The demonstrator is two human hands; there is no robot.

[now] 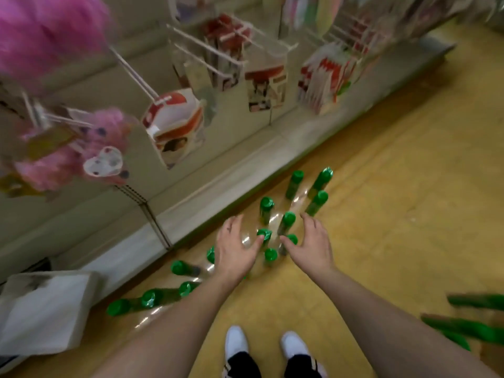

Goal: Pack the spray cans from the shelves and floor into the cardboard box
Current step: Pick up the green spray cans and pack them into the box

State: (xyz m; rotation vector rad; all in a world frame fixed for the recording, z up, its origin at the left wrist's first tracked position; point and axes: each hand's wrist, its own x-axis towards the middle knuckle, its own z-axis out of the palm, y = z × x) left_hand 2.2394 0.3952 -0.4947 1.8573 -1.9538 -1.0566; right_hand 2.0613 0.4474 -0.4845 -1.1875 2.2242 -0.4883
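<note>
- Left grip (pixel 236 249): released, fingers spread and pointing down, holding nothing; thumb tip lies at the cap of one standing spray can (pixel 264 234); motion blur, so contact is possible but not certain.
- Right grip (pixel 311 246): released, fingers spread, holding nothing; thumb next to the green cap of another can (pixel 292 238).
- Both forearms reach down and forward from the lower edge of the view, the two grips side by side with a small gap between them.
- Cans between grips (pixel 287 220): upright on the floor (pixel 387 203), green caps up, several close together.
- Far cans (pixel 296 179): three upright, just beyond the right grip, near the shelf base (pixel 231 184).
- Left row of cans (pixel 148 298): upright along the shelf base, left of the left forearm; one is partly hidden behind the left grip.
- Lying cans (pixel 463 326): green, on their sides at the lower right edge; what they lie in or on cannot be made out.
- Shoes (pixel 236 340): white, side by side on the floor, between the forearms.
- White bag (pixel 46 309): on the floor at lower left, against the shelf base.
- Pink fluffy goods (pixel 68 155) and red-and-white packets (pixel 174 124) hang from hooks above the shelf base.
</note>
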